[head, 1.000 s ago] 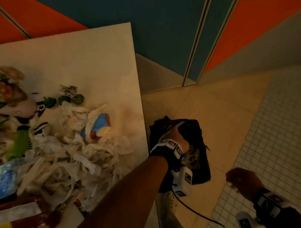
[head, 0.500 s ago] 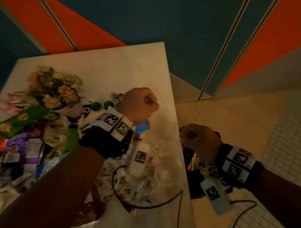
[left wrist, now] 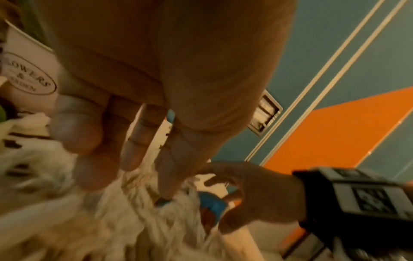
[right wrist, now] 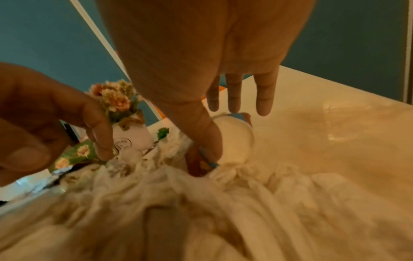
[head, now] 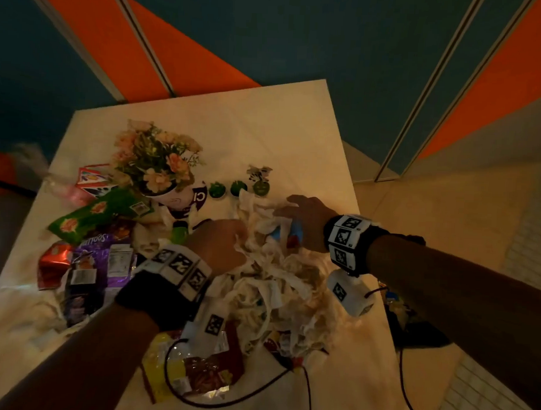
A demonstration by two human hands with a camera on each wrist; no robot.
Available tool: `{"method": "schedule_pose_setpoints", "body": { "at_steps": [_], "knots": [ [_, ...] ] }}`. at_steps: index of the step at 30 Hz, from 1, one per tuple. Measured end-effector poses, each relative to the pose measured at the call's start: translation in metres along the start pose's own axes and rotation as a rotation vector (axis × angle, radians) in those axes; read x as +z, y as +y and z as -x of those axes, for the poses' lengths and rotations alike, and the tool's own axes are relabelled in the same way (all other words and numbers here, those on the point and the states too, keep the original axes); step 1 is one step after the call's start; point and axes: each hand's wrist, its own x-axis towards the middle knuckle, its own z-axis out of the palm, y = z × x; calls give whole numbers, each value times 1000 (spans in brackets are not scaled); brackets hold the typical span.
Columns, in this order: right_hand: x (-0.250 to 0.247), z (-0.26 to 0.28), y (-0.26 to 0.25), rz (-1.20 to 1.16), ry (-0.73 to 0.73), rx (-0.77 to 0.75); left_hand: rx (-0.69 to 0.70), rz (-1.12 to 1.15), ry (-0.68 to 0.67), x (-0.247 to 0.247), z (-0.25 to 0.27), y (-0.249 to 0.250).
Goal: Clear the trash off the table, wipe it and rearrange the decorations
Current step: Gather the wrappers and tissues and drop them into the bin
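Both hands (head: 305, 224) over tissue pile (head: 275, 284), fingers (right wrist: 263, 98) spread above it.

White table (head: 266, 118). On it: heap of crumpled tissues (head: 278, 285) at centre-right; flower pot (head: 174, 195) behind; three small green plants (head: 238, 188) in a row beside it; snack wrappers (head: 90, 244) spread left and near edge.
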Motion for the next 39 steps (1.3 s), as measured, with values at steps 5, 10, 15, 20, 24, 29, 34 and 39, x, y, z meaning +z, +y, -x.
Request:
{"method": "schedule_pose_setpoints", "body": {
  "at_steps": [5,10,15,20,24,29,34,39],
  "knots": [
    [6,-11,-8,150,-68,-30,181,-85,-50,30,-10,11],
    [12,-13,-12,210,2,-37,224,-213,-126,55,-17,13],
    [9,-5,-12,161,29,-35,202,-118,-71,65,-19,10],
    [0,3,-12,75,80,-22,220,67,77,54,-14,5],
    [-11,12,-8,-52,168,12,207,152,158,34,-6,-3],
    [-17,19,-6,-336,252,60,226,255,256,14,6,-15],
    [-19,25,-13,-585,353,66,73,334,411,0,11,-12],
    [-24,34,-12,-800,385,3,-120,540,510,-17,14,-18]
  ]
}}
